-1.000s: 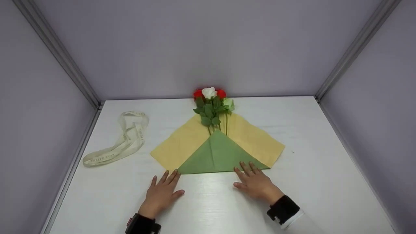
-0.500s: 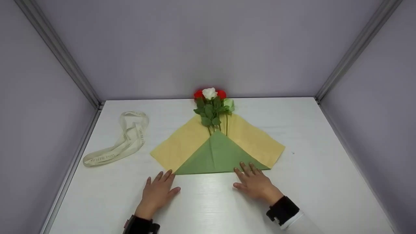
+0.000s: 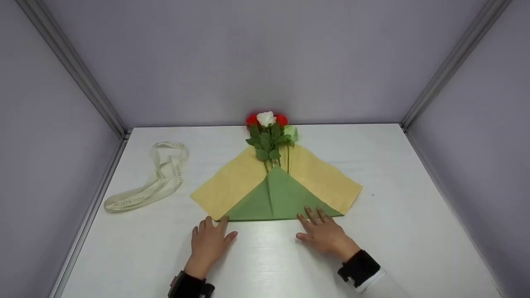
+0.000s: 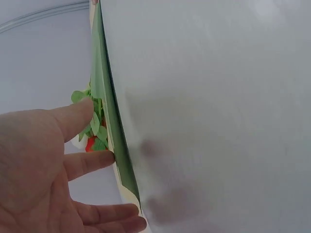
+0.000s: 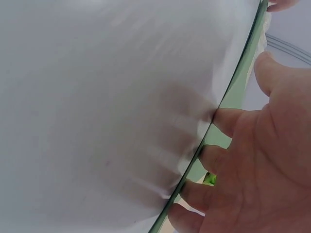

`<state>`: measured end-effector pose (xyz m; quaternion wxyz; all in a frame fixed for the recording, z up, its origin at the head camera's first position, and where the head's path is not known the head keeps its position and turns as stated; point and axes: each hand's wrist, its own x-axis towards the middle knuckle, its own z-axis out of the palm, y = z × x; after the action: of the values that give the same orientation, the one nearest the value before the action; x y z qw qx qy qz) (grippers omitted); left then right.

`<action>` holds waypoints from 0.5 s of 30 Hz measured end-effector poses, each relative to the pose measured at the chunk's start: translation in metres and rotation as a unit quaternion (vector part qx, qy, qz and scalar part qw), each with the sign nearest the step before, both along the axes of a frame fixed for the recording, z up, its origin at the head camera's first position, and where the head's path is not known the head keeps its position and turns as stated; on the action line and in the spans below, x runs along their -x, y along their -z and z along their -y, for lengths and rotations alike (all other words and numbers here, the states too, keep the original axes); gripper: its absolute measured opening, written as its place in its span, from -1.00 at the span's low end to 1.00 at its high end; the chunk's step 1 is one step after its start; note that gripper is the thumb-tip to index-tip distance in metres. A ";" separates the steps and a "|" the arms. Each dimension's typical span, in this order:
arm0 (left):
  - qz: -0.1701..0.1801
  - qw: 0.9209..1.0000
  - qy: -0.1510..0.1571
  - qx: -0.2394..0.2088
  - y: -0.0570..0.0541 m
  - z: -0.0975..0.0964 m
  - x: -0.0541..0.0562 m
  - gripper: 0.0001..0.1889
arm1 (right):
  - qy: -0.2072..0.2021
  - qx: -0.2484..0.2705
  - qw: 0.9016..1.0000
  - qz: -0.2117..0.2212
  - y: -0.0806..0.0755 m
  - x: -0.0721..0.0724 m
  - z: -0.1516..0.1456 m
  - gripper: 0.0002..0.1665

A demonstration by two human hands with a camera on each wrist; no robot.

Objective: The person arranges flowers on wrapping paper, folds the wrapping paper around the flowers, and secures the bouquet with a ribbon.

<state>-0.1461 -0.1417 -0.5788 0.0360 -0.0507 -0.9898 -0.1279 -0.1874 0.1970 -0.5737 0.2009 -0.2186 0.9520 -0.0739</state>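
A sheet of wrapping paper, yellow inside [image 3: 230, 182] and green outside [image 3: 277, 198], lies with its near part folded up into a green triangle. Artificial roses [image 3: 266, 119], red, white and pale green with leafy stems, rest on it, their lower stems hidden under the fold. My left hand [image 3: 209, 244] touches the left end of the folded edge with its fingertips. On the right part of that edge, my right hand [image 3: 327, 236] presses with spread, straight fingers. In both wrist views the fingertips meet the green edge [image 5: 228, 92].
A loosely looped, pale printed ribbon [image 3: 165, 178] lies on the left of the white table [image 3: 414, 231]. Grey-white panels [image 3: 265, 62] stand behind and at both sides. A tiny speck [image 3: 372, 194] lies right of the paper.
My left hand slid left along the folded edge, then shifted slightly back right, its index finger now on the corner of the fold. The right hand stays in place.
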 end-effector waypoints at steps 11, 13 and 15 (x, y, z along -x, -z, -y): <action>0.023 0.999 -0.006 0.032 -0.002 -0.018 0.000 -0.34 | -0.004 -0.002 1.000 -0.007 -0.002 -0.002 0.002 -0.15; 0.030 0.999 -0.009 0.034 -0.004 -0.021 0.000 -0.30 | -0.007 -0.002 1.000 -0.011 -0.003 -0.002 0.002 -0.16; 0.034 0.999 -0.013 0.036 -0.004 -0.023 0.000 -0.28 | -0.008 -0.001 1.000 -0.011 -0.003 -0.002 0.002 -0.16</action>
<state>-0.1462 -0.1190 -0.5749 0.0018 -0.0346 -0.9950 -0.0934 -0.1851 0.1947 -0.5709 0.1909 -0.2269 0.9525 -0.0693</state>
